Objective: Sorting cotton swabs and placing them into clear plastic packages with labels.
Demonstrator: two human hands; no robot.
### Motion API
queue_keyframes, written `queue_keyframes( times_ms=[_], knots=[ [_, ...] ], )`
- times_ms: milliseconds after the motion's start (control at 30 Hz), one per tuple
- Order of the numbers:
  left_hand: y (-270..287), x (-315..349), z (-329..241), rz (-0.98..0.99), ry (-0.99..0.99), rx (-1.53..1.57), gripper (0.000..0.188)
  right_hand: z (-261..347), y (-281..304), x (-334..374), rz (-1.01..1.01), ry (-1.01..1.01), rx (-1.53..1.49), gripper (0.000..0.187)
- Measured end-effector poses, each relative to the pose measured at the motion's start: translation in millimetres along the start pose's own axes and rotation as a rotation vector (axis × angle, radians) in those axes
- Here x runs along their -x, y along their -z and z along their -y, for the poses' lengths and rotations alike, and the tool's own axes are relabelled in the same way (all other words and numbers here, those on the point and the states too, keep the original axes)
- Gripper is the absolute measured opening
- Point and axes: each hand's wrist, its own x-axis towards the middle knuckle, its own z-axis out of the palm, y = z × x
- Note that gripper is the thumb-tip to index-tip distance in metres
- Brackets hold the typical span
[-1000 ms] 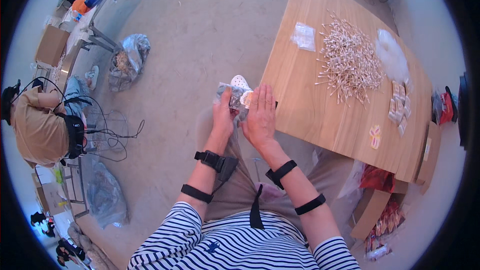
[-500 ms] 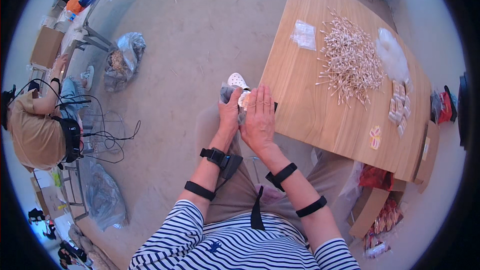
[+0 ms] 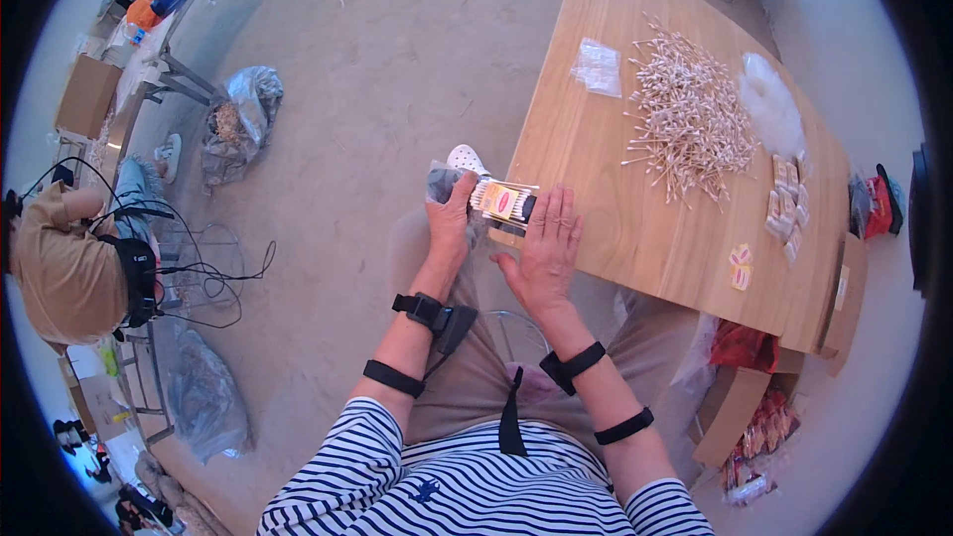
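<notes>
My left hand [image 3: 451,222] is closed round a clear plastic bag [image 3: 444,182] and the left end of a bundle of cotton swabs [image 3: 493,201]. A yellow and red label card [image 3: 502,202] lies on top of the swabs, and their white tips poke out. My right hand [image 3: 545,254] is flat with its fingers stretched out, beside a small dark piece [image 3: 527,207] at the bundle's right end. Whether its fingertips touch that piece I cannot tell. Part of the bundle is hidden behind my left hand.
On the wooden table [image 3: 596,208] lie a heap of loose cotton swabs [image 3: 690,109], clear bags [image 3: 598,67], filled packs [image 3: 787,203] and label cards [image 3: 741,267]. Open cardboard boxes [image 3: 733,417] stand below. Another person [image 3: 74,258] sits at the far left.
My right hand has moved right, off the bundle, uncovering the swabs and the label card. My left hand keeps its hold. The view has shifted slightly.
</notes>
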Motion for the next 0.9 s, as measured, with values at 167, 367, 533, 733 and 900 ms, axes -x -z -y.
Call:
queue_keyframes(
  times_ms=[167,367,533,733,900],
  knots=[
    [1.1,-0.2,-0.1,0.003,-0.022,0.079,0.026,6.8,-1.1,-1.3,-0.004,-0.007,0.011,0.117],
    [2.1,4.2,-2.1,0.009,0.077,0.164,0.037,-1.0,8.0,-6.9,-0.098,0.024,-0.155,0.117],
    [1.7,0.4,4.7,0.076,0.094,0.195,0.037,-4.1,4.3,-20.1,0.012,0.131,-0.109,0.119],
    [3.2,-4.5,9.2,0.071,0.111,0.164,0.029,1.3,0.2,-22.9,0.005,0.174,-0.141,0.117],
    [3.0,-5.4,11.1,0.071,0.063,0.153,0.028,4.0,-2.6,-24.5,-0.005,0.196,-0.175,0.116]
  ],
)
